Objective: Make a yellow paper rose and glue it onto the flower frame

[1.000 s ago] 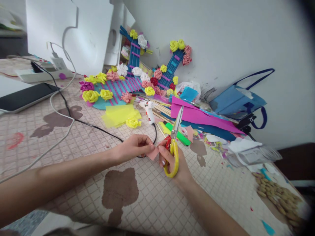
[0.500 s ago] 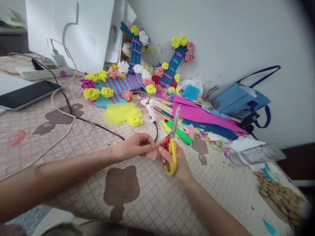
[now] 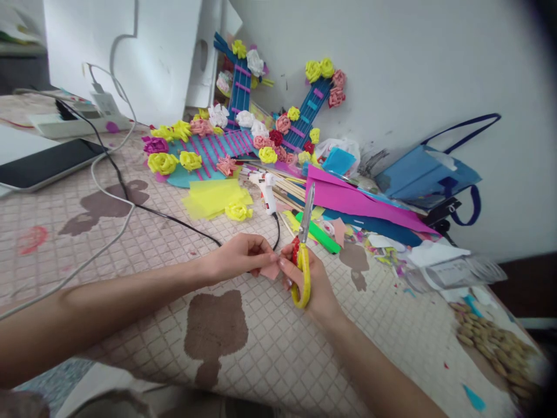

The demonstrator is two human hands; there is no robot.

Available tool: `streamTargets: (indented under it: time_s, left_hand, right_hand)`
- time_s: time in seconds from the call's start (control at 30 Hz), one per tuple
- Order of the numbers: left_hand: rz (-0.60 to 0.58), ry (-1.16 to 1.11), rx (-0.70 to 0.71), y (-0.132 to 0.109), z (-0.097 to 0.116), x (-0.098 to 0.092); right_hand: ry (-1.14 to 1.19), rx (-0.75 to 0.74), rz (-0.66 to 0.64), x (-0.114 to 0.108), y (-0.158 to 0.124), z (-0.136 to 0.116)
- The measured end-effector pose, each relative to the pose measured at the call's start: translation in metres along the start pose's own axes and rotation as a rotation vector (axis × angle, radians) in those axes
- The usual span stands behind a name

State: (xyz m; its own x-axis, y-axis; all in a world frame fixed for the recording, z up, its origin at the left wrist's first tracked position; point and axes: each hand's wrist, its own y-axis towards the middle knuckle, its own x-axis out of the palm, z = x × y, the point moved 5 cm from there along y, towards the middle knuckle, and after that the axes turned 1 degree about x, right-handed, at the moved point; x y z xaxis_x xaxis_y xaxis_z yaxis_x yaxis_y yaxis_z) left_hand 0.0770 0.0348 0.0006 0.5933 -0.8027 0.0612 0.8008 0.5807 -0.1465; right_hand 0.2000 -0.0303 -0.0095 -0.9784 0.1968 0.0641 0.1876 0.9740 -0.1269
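My left hand [image 3: 239, 257] pinches a small pink paper piece [image 3: 272, 270] just above the table. Touching the same piece from the right, my right hand [image 3: 311, 281] also has its fingers through the yellow handle of a pair of scissors [image 3: 302, 249]. The scissor blades are together and point up and away from me. Both hands meet over the checked tablecloth [image 3: 270, 348], in front of the craft pile.
A white glue gun [image 3: 268, 191] with a black cord, yellow paper [image 3: 213, 198] and a paper-flower piece on blue board [image 3: 204, 152] lie behind the hands. Pink sheets [image 3: 357, 200] and a blue bag [image 3: 429, 177] are at right. A tablet [image 3: 46, 165] and power strip [image 3: 73, 119] sit at left.
The scissor blades have tilted slightly more upright and the view has shifted a little. Both hands stay pinched on the pink paper piece.
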Motion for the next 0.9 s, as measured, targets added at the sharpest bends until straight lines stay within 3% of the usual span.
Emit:
streamTargets:
  time_s: [0.43, 0.9]
  left_hand:
    - [0.031, -0.043, -0.033, -0.0014, 0.0049, -0.0021]
    - [-0.013, -0.009, -0.005, -0.0002, 0.0021, 0.0007]
  right_hand:
    - [0.123, 0.019, 0.032, -0.0008, 0.0003, 0.0025]
    - [0.071, 0.028, 0.023, -0.0001, -0.0007, 0.0022]
